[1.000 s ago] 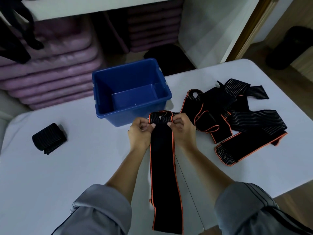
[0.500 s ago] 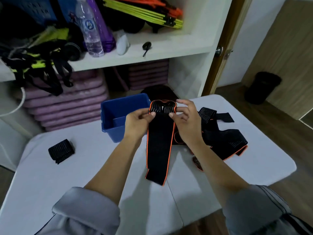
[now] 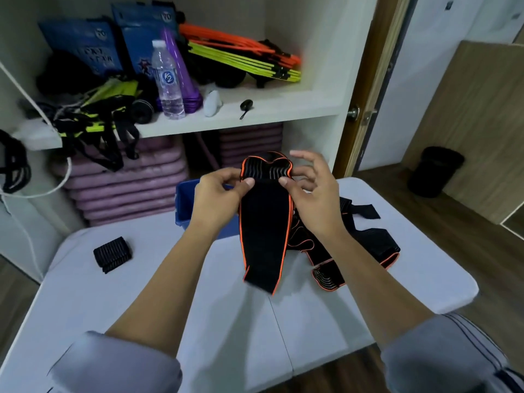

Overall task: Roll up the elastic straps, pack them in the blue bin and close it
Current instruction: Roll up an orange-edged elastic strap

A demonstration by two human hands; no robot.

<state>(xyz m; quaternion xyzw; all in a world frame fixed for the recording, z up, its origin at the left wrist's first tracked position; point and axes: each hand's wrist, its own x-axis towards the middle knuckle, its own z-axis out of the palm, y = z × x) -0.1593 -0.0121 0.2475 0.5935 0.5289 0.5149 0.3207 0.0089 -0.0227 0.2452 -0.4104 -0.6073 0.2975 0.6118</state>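
Note:
A black elastic strap with orange edging hangs in the air above the white table. My left hand and my right hand pinch its ribbed top end between thumb and fingers, and its lower end dangles just over the tabletop. The blue bin stands behind my left hand, mostly hidden by hand and strap. A pile of unrolled straps lies to the right of the held strap. One rolled black strap rests on the table's left side.
Behind the table stands a white shelf unit holding a water bottle, purple cones, straps and hurdles, with stacked purple mats below. A black bin stands on the wooden floor at right, near a door.
Both hands have lifted the strap off the table and raised it in front of the bin. The view has tilted up, bringing the shelf into sight.

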